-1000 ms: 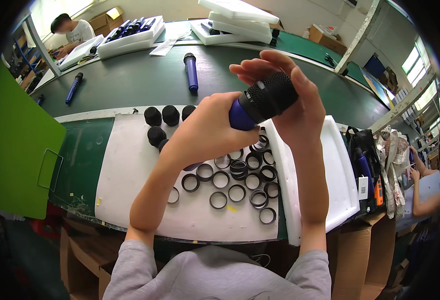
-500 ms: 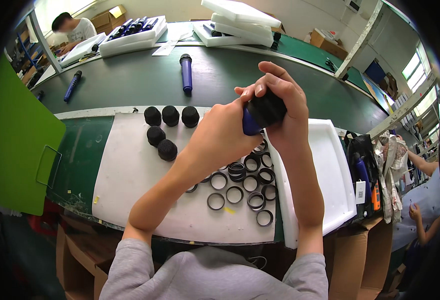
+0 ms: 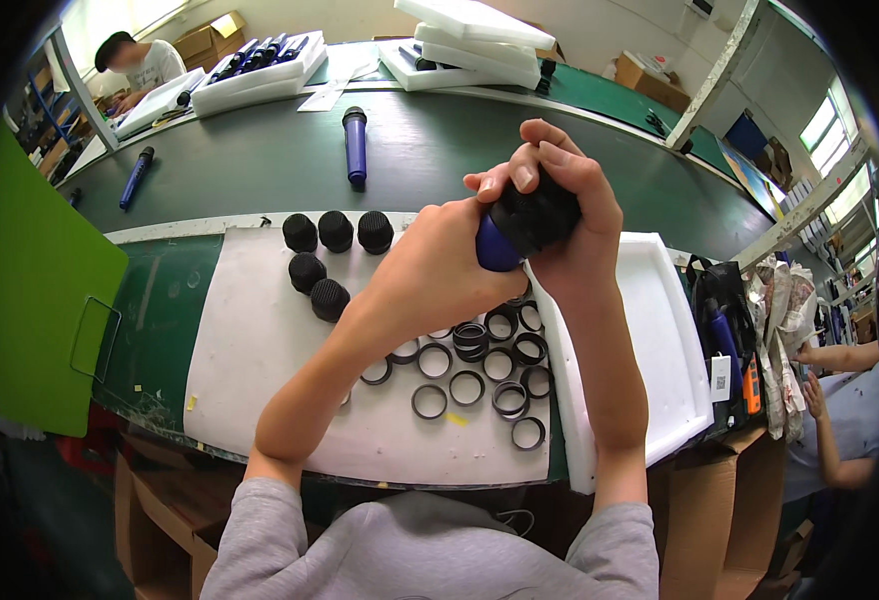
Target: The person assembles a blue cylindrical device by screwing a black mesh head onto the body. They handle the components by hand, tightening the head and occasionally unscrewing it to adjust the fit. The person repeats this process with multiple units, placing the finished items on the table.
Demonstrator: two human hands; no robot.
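Observation:
A blue microphone (image 3: 500, 246) with a black head (image 3: 540, 218) is held above the right part of the white work sheet. My left hand (image 3: 450, 255) is closed round its blue body, which is mostly hidden. My right hand (image 3: 585, 215) wraps the black head, fingers curled over the top. Below my hands lie several loose black rings (image 3: 467, 387), a few of them stacked or overlapping. Left of my left forearm stand several black ribbed caps (image 3: 375, 232).
A white foam tray (image 3: 650, 350) lies right of the sheet. Beyond, a dark belt (image 3: 260, 160) carries blue microphones (image 3: 356, 150). Foam boxes (image 3: 260, 85) stand behind it. A green panel (image 3: 30, 290) rises at left. Co-workers are at far left and right.
The microphones on the belt have shifted left. My right hand has turned slightly round the black head, while my left hand keeps its hold. The co-worker's hands at right have moved.

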